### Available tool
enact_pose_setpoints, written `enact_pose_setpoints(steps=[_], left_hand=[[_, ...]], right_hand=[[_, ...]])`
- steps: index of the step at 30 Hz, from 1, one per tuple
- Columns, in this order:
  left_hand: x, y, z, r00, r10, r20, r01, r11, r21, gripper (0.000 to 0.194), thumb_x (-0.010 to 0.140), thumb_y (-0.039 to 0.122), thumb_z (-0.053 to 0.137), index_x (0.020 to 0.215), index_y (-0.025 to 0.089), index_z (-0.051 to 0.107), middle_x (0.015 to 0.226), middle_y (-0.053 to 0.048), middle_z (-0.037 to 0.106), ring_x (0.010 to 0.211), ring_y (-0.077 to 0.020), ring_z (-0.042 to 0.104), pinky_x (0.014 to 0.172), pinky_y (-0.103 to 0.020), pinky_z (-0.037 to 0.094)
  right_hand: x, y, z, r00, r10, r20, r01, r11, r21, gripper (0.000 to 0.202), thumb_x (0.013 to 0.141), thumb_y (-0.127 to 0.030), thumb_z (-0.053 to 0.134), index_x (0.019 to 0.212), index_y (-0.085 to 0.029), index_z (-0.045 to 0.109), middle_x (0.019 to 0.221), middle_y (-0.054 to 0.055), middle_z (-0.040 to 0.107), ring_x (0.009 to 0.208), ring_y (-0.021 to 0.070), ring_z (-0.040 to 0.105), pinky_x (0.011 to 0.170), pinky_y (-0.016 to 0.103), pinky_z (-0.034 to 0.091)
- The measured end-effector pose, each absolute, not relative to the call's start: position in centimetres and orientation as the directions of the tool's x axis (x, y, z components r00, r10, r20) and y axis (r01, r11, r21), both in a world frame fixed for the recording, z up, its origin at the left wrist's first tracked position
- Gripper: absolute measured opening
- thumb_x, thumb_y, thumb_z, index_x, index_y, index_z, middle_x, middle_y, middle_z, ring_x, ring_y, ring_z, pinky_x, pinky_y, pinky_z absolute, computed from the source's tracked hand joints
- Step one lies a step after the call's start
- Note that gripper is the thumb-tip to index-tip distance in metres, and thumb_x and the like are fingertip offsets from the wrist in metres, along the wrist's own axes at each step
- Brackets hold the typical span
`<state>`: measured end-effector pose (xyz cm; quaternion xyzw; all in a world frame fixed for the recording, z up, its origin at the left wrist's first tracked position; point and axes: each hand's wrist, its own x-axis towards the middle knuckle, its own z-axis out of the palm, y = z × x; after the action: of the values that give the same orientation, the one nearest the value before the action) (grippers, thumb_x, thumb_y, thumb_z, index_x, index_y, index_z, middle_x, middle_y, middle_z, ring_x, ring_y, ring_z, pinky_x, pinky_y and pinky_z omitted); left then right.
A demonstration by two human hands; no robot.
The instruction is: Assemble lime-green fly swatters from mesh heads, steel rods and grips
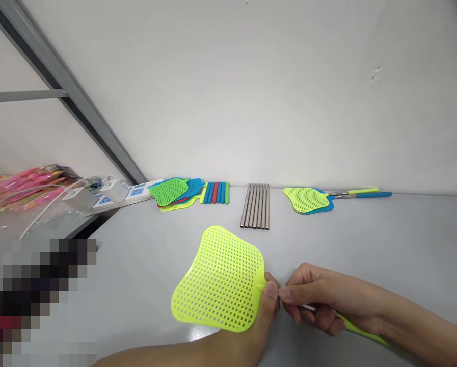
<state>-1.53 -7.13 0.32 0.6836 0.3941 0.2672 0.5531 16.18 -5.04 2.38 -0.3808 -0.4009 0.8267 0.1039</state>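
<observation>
The left hand grips the lime-yellow fly-swatter head at its narrow neck, thumb uppermost. This hold leaves the perforated blade unobstructed and probably limits flexing at the neck. The head is above the near part of the tabletop, its blade extending to the left.

The right hand has its fingers closed around the metal shaft, thumb and forefinger pinching close to the left thumb. The lime-green grip extends behind, beneath the wrist. The two pinches meet nearly tip to tip, presumably to keep neck and shaft in line; the fingers cover the junction, so its engagement cannot be determined.

Along the wall, items are grouped by type, apparently for easy selection: a stack of loose swatter heads at left, a row of coloured grips just beside it, and parallel metal tubes near the centre. Two full-length swatters overlap at right, well apart from the loose parts, likely to prevent mixing.
</observation>
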Motion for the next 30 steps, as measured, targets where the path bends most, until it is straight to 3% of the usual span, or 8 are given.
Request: enact_pose_setpoints(steps=[4, 14, 21, 30], left_hand=[[-1.3, -7.5, 0.4, 0.455, 0.889, -0.044, 0.295, -0.104, 0.950, 0.036, 0.085, 0.043, 0.032, 0.065, 0.020, 0.052, 0.054, 0.001, 0.036, 0.054, -0.0113, 0.035, 0.053, -0.025, 0.029], [-1.3, -7.4, 0.2, 0.482, 0.871, -0.097, 0.333, -0.080, 0.939, 0.037, 0.087, 0.041, 0.024, 0.062, 0.019, 0.040, 0.056, 0.002, 0.035, 0.058, -0.0111, 0.036, 0.057, -0.026, 0.030], [-0.9, -7.2, -0.2, 0.481, 0.866, -0.139, 0.237, 0.024, 0.971, 0.037, 0.087, 0.044, 0.024, 0.062, 0.019, 0.036, 0.056, 0.003, 0.033, 0.056, -0.0101, 0.033, 0.057, -0.025, 0.030], [-0.6, -6.8, -0.5, 0.437, 0.889, -0.140, 0.039, 0.137, 0.990, 0.038, 0.087, 0.042, 0.026, 0.062, 0.018, 0.041, 0.055, 0.004, 0.035, 0.052, -0.0081, 0.030, 0.054, -0.022, 0.029]], right_hand=[[16.4, -5.0, 2.2, -0.664, 0.504, -0.551, 0.178, -0.610, -0.772, 0.033, 0.074, -0.039, 0.054, 0.056, -0.012, 0.055, 0.044, -0.006, 0.037, 0.030, 0.0007, 0.024, 0.030, 0.017, 0.010], [16.4, -4.8, 1.8, -0.644, 0.529, -0.553, 0.218, -0.566, -0.795, 0.039, 0.076, -0.042, 0.051, 0.050, -0.013, 0.052, 0.036, -0.006, 0.037, 0.025, 0.0019, 0.022, 0.025, 0.018, 0.011], [16.7, -4.7, 1.8, -0.658, 0.511, -0.553, 0.210, -0.580, -0.787, 0.040, 0.076, -0.045, 0.051, 0.052, -0.013, 0.051, 0.038, -0.007, 0.036, 0.027, 0.0021, 0.023, 0.028, 0.017, 0.013], [16.9, -4.1, 2.7, -0.685, 0.524, -0.507, 0.138, -0.589, -0.796, 0.045, 0.079, -0.050, 0.043, 0.076, -0.009, 0.062, 0.050, -0.003, 0.044, 0.035, 0.0030, 0.033, 0.033, 0.015, 0.025]])
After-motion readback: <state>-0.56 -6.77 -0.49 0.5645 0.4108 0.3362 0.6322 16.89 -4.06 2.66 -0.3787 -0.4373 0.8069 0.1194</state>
